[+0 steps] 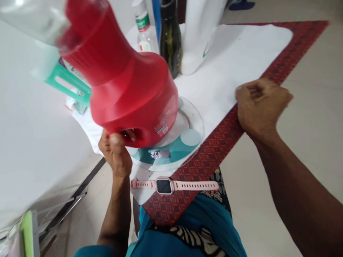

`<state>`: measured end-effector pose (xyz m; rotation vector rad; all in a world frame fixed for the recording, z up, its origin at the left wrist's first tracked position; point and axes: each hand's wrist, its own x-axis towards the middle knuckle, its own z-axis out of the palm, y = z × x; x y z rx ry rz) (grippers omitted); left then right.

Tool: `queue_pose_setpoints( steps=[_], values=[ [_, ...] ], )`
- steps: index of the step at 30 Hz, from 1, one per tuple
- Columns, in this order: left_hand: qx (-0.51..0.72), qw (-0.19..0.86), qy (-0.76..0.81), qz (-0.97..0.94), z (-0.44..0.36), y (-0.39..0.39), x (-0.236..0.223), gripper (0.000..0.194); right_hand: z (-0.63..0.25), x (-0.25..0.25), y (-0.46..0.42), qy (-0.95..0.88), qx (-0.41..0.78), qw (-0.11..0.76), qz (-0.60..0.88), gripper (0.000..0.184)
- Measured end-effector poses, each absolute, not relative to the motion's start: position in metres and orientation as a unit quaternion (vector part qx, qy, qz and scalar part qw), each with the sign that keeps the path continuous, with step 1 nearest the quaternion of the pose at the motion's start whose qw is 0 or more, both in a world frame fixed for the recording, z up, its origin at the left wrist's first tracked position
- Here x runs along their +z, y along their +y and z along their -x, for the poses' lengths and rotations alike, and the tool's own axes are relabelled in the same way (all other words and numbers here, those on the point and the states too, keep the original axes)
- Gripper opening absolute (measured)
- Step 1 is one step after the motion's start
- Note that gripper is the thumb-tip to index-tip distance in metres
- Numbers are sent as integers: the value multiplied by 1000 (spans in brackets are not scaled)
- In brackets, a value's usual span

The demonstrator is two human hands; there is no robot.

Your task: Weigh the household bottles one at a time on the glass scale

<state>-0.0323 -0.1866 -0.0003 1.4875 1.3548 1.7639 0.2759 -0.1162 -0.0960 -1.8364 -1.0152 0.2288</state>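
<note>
A large red plastic jug with a clear, blurred top part leans toward the upper left. My left hand is closed at its lower edge, with fingers in the opening there. Under or just behind the jug lies a round glass scale with a teal pattern and a lit display; whether the jug touches it I cannot tell. My right hand forms a fist at the table's right edge, with nothing visible in it. A pink smartwatch lies stretched out at the near corner.
Behind the jug stand a clear bottle with a green label, a dark bottle and a white bottle. A green-handled container is partly hidden at left. White sheeting covers the red patterned tabletop. A folding rack stands lower left.
</note>
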Motion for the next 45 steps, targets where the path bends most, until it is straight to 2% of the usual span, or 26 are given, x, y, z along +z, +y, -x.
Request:
queue_pose_setpoints(
  steps=[5, 8, 12, 16, 21, 29, 34, 38, 41, 43, 45],
  values=[
    [699, 247, 469, -481, 24, -176, 4, 77, -274, -94, -113, -409, 101, 499, 757, 16],
    [722, 226, 476, -449, 35, -167, 13, 81, -274, -93, -112, -410, 105, 494, 760, 12],
    [752, 146, 474, -434, 72, -157, 30, 82, -275, -94, -112, -408, 103, 507, 752, 6],
    [768, 50, 492, -406, 119, -144, 37, 81, -274, -96, -110, -403, 92, 515, 751, 9],
    [760, -9, 543, -358, 170, -114, 23, 85, -276, -103, -108, -406, 81, 512, 753, 11],
    [762, -30, 566, -314, 217, -65, -11, 76, -275, -98, -108, -399, 89, 503, 762, 7],
    [765, -83, 541, -340, 230, -43, -26, 73, -276, -96, -111, -405, 98, 498, 761, 4],
    [741, -108, 562, -351, 233, -42, -28, 63, -276, -96, -114, -408, 109, 499, 757, 7],
    [717, -225, 544, -373, 213, -64, -22, 53, -275, -97, -115, -417, 115, 498, 752, 13],
    [688, -317, 520, -395, 189, -82, -16, 61, -275, -98, -116, -428, 117, 490, 750, 16],
    [661, -295, 505, -469, 162, -95, -13, 56, -277, -97, -116, -437, 132, 471, 755, 21]
  ],
)
